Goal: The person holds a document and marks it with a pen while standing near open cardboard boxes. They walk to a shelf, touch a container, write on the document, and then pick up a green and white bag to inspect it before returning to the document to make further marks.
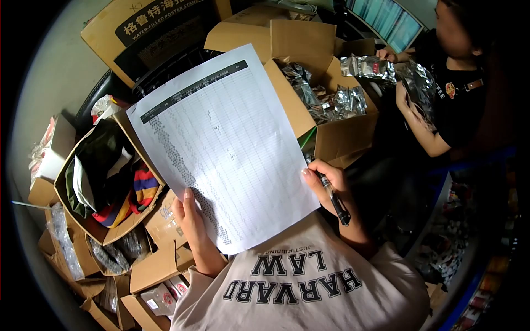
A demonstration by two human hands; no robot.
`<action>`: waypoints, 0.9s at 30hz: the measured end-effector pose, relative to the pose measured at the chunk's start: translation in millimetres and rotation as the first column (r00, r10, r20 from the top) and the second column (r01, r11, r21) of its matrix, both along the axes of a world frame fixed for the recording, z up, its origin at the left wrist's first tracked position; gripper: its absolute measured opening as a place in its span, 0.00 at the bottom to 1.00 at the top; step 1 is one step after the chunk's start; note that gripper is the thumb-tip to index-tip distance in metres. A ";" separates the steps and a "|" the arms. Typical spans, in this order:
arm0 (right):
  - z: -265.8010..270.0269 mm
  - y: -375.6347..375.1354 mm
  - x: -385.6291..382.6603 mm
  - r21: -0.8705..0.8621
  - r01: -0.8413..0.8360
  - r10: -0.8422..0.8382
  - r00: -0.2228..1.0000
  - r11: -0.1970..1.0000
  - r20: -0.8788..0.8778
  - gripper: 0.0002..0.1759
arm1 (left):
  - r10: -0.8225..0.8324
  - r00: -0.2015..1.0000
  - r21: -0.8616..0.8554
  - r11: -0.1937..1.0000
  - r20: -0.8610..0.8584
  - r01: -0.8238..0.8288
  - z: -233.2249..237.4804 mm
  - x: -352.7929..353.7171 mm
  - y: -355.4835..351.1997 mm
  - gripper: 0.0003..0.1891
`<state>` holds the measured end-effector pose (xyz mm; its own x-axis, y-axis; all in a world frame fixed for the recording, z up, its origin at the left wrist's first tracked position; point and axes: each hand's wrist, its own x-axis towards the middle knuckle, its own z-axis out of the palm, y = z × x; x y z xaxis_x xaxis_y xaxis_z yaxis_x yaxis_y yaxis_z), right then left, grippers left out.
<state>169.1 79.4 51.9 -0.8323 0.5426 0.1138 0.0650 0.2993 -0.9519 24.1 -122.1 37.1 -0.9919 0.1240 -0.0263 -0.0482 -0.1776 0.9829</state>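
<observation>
A large white printed sheet (237, 143) with a dark header row and a fine table is held up in front of my chest. My left hand (191, 220) grips its lower left edge, thumb on the front. At the right edge, my right hand (330, 187) pinches the paper and also holds a black pen (335, 201), which slants down to the right. Below the sheet shows the light printed shirt (298, 281) that I wear.
An open carton (345, 138) of silvery packets stands beyond the sheet. At the upper right, another person (458, 83) handles silvery packets. A box of dark and striped cloth (107, 234) and other cartons are at the left; a screen (389, 22) is at the back.
</observation>
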 end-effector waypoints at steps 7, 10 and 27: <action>1.4 -2.2 -6.8 -0.021 0.016 -0.015 1.000 1.000 0.026 0.11 | -0.006 1.000 0.001 1.000 0.002 0.006 -1.1 -5.3 1.3 0.09; 0.7 -1.8 -7.6 -0.022 0.019 -0.018 0.999 1.000 0.032 0.12 | 0.005 1.000 0.009 1.000 0.018 -0.005 -3.4 -7.7 1.6 0.08; -2.7 1.2 -15.1 0.016 0.020 -0.021 0.998 1.000 0.057 0.13 | -0.073 0.993 -0.035 0.997 -0.088 0.070 -7.7 -20.7 4.5 0.13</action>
<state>153.9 80.6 49.3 -0.8262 0.5585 0.0747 0.1257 0.3119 -0.9418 3.4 -117.6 29.4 -0.9791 0.1953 0.0569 0.0285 -0.1452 0.9890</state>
